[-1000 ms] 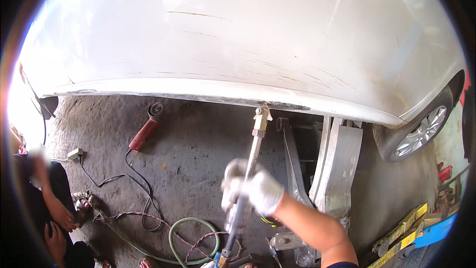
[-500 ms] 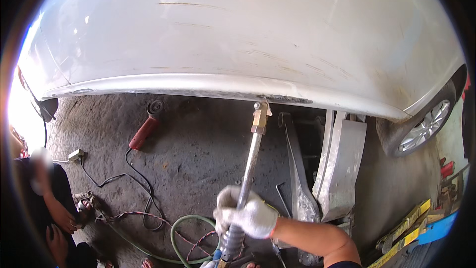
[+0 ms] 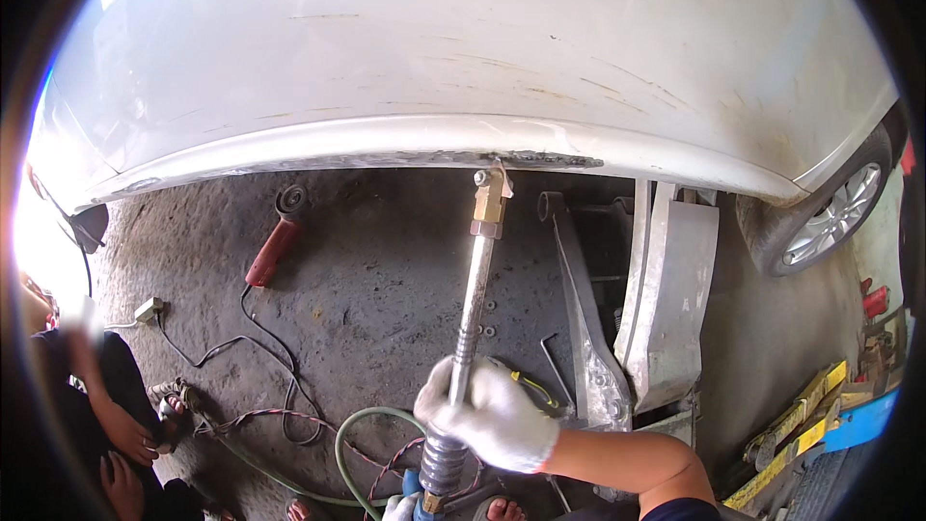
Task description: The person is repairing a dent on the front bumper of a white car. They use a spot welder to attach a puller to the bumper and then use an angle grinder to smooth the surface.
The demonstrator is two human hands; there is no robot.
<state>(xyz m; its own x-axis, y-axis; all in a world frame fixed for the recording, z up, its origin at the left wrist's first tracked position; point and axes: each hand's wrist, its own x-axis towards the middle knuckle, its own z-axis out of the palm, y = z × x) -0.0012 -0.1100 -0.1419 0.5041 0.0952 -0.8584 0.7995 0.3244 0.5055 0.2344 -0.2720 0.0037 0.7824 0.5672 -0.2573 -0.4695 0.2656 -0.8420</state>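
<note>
Head view. Grey concrete floor (image 3: 386, 289), stained and cracked, is seen beneath a white car body (image 3: 463, 48) whose scuffed lower sill edge (image 3: 521, 158) runs across the far side; an alloy wheel (image 3: 831, 214) is noted at far right.

A long metal pulling tool (image 3: 470, 314) with a brass-coloured tip (image 3: 489, 203) is set against the sill, its tip touching the bared, darkened strip. The right hand (image 3: 492, 415), in a white glove, is closed around the shaft near its ribbed lower grip. The left hand (image 3: 400, 507) is barely shown at the near edge; its grip cannot be told.

Risk, as judged: the tip may be torn off the sill under a hard pull, sending the tool back toward the body; feet may be caught in the loose green hose (image 3: 352, 444) and cables (image 3: 241, 367).

Also recorded: a red-handled grinder (image 3: 275, 246) at left, detached grey panels (image 3: 666, 299) at right, yellow clamps (image 3: 791, 425), another person's arm (image 3: 116, 425) at near left.
</note>
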